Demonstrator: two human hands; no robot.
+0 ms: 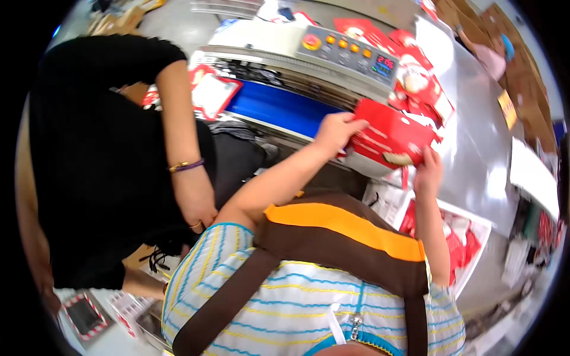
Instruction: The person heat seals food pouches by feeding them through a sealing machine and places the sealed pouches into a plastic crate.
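A red printed pouch (386, 135), with white lettering and a pale picture near its lower edge, is stretched between my two hands. My left hand (336, 132) pinches its left side, thumb over the front. On the lower right corner, the fingers of my right hand (428, 172) are closed. The pouch is held in front of the right end of a sealing machine (267, 44), partly covering it. Blue conveyor belt (285, 110) runs along the machine to the left of the pouch. Whether the pouch has anything inside, I cannot tell.
A control panel (350, 52) with a red knob and lit digits tops the machine. More red pouches (415, 74) lie on the metal table (475, 136). Below right is a white bin (475, 222) with red packages. A person in black (113, 154) stands close on my left.
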